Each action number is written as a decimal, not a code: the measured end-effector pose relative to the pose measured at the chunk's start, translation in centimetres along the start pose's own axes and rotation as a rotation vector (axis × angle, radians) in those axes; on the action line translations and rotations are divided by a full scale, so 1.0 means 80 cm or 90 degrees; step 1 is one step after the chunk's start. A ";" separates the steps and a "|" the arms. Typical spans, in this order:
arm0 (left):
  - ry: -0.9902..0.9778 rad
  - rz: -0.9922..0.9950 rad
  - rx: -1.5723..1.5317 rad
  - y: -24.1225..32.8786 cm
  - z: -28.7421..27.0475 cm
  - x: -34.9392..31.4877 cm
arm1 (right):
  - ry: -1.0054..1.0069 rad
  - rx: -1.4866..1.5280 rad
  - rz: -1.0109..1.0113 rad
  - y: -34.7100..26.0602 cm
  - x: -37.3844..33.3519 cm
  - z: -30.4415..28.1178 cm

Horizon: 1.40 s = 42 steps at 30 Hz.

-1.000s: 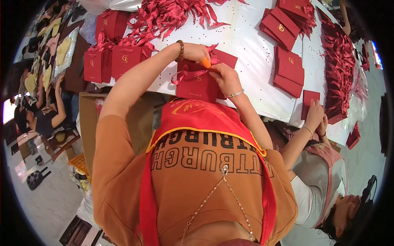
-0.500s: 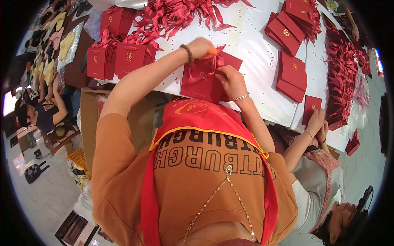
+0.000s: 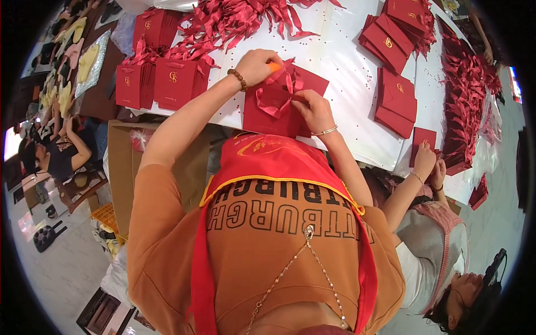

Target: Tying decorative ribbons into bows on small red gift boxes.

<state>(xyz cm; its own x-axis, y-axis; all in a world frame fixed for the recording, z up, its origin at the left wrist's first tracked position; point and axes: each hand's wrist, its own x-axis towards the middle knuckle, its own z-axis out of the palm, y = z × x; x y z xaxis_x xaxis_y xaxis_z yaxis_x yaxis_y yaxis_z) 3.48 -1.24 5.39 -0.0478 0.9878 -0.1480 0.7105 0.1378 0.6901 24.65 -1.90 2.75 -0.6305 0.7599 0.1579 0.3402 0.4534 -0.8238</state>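
Observation:
A dark red paper gift bag (image 3: 262, 120) lies flat at the table's near edge, with a shiny red ribbon (image 3: 273, 106) looped across its front. Above the bag's upper left, my left hand (image 3: 258, 66) is closed on one part of the ribbon. Something small and orange (image 3: 274, 67) shows at its fingertips; I cannot tell if it is a finger cover or a tool. At the bag's right side my right hand (image 3: 316, 110) pinches the ribbon between thumb and finger. Another red bag (image 3: 310, 81) lies partly under the first one.
Stacks of red bags (image 3: 176, 84) stand left, beside a heap of red ribbons (image 3: 240, 25). More bags (image 3: 395, 103) lie right, near a long row of ribboned bags (image 3: 463, 106). A co-worker's hands (image 3: 427, 162) handle a bag. An open cardboard box (image 3: 125, 167) stands below the table's left edge.
My left hand has moved left, away from my right hand. The ribbon loop on the bag now hangs wider and lower. My right hand has hardly moved.

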 end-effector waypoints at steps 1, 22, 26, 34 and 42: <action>-0.070 -0.044 0.005 0.016 -0.001 -0.001 | -0.001 0.011 0.009 0.003 0.001 0.000; -0.185 -0.136 -0.266 -0.008 -0.004 0.025 | -0.045 0.064 -0.023 -0.006 0.003 -0.002; -0.196 -0.081 -0.268 -0.008 -0.002 0.021 | -0.050 0.055 -0.030 -0.005 0.004 0.005; -0.255 -0.140 -0.094 0.013 0.000 0.015 | -0.052 0.051 -0.023 0.000 0.008 0.006; -0.041 -0.122 -0.482 -0.020 -0.001 0.029 | -0.101 0.067 0.002 -0.013 0.012 -0.009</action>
<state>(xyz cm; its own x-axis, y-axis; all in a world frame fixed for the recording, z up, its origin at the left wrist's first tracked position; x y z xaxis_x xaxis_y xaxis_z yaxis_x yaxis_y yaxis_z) 2.20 0.81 3.99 -0.0648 0.9388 -0.3382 0.0209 0.3401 0.9402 24.21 -1.26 4.15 -0.7350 0.6739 0.0747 0.2717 0.3937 -0.8781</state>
